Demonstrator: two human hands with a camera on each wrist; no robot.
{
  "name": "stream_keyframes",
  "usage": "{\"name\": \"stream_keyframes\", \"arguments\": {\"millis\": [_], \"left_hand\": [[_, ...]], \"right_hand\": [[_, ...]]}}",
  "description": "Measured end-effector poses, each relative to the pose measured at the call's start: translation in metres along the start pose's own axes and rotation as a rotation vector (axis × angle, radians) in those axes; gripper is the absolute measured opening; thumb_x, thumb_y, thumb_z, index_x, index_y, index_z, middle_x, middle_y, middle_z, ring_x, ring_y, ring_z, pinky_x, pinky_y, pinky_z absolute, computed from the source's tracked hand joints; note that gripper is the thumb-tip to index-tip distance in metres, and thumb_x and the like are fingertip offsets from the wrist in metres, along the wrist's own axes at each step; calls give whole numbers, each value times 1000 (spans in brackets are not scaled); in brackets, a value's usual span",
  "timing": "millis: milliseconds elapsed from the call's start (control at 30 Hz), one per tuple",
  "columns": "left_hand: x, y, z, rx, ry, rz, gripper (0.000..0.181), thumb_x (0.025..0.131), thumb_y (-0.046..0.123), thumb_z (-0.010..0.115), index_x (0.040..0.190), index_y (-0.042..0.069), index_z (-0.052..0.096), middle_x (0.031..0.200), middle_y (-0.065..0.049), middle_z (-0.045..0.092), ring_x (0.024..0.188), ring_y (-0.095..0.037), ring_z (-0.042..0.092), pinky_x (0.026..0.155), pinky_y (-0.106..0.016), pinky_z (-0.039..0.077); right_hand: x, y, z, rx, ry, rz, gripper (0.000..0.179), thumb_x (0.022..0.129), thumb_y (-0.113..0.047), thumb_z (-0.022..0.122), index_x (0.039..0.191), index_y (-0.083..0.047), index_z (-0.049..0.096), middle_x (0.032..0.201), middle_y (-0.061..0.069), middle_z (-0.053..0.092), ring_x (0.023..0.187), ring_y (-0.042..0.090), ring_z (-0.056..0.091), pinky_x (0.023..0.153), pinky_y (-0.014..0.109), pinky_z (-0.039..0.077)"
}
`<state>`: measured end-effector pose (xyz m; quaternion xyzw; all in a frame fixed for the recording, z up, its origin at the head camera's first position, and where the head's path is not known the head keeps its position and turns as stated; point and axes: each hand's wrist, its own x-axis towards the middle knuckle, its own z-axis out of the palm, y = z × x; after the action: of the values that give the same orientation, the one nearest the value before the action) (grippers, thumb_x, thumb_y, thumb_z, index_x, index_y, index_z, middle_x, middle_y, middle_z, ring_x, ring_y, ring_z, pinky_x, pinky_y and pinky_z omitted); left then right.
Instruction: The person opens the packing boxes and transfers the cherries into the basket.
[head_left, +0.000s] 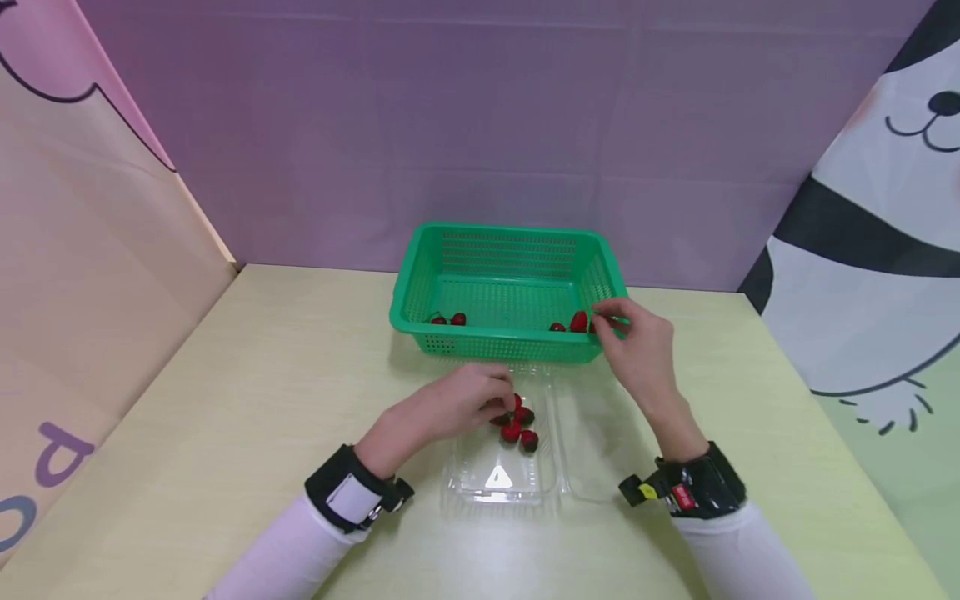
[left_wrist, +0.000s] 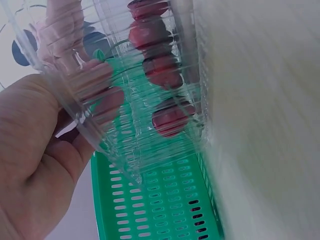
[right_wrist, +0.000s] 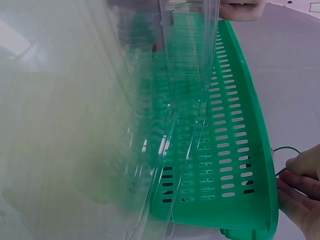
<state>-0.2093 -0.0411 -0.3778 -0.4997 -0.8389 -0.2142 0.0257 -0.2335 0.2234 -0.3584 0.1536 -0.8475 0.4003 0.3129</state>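
Note:
My left hand (head_left: 468,398) reaches over the clear plastic clamshell box (head_left: 480,479), its curled fingertips at a cherry stem (left_wrist: 122,70). Dark red cherries (head_left: 528,440) lie grouped in the box beside those fingers; the left wrist view shows them through its clear wall. At the right front corner of the green basket (head_left: 510,343), my right hand (head_left: 637,342) pinches a thin green stem (right_wrist: 286,148) between thumb and fingers. A cherry beneath it is mostly hidden by the basket rim and the fingers. More cherries (head_left: 578,322) sit in the basket just left of this hand.
Two cherries (head_left: 458,319) lie at the basket's front left. The box's clear lid (head_left: 600,454) lies folded out to the right on the pale tabletop (head_left: 300,375). Behind the basket rises a purple cloth backdrop (head_left: 487,125).

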Motion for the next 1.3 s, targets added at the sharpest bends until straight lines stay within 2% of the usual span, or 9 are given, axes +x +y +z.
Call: {"name": "stream_keyframes", "arguments": {"millis": [233, 667, 967, 1300], "left_hand": [[1, -1, 0, -28, 60, 74, 10, 87, -3, 72, 93, 6, 73, 94, 1, 61, 87, -10, 61, 75, -6, 43], [1, 1, -1, -39, 102, 89, 9, 87, -3, 71, 93, 4, 72, 95, 0, 62, 88, -11, 61, 77, -6, 43], [1, 1, -1, -53, 141, 103, 12, 87, -5, 71, 95, 3, 73, 97, -1, 63, 89, -12, 63, 78, -6, 43], [1, -1, 1, -45, 192, 119, 18, 87, -8, 69, 101, 2, 75, 100, -3, 61, 91, -13, 61, 81, -7, 42]], "right_hand": [[-1, -1, 1, -33, -25, -7, 11, 85, 10, 68, 94, 5, 70, 90, 11, 69, 86, 30, 71, 74, 27, 55], [-1, -1, 1, -73, -55, -13, 9, 86, 6, 68, 93, 2, 72, 89, 8, 70, 83, 28, 71, 72, 29, 55], [-2, -1, 1, -61, -80, -31, 8, 87, 5, 68, 93, 1, 72, 89, 7, 70, 84, 29, 72, 72, 12, 50], [-3, -6, 0, -85, -122, -39, 8, 89, 2, 68, 96, 1, 71, 90, 7, 70, 85, 28, 72, 73, 28, 55]]}}
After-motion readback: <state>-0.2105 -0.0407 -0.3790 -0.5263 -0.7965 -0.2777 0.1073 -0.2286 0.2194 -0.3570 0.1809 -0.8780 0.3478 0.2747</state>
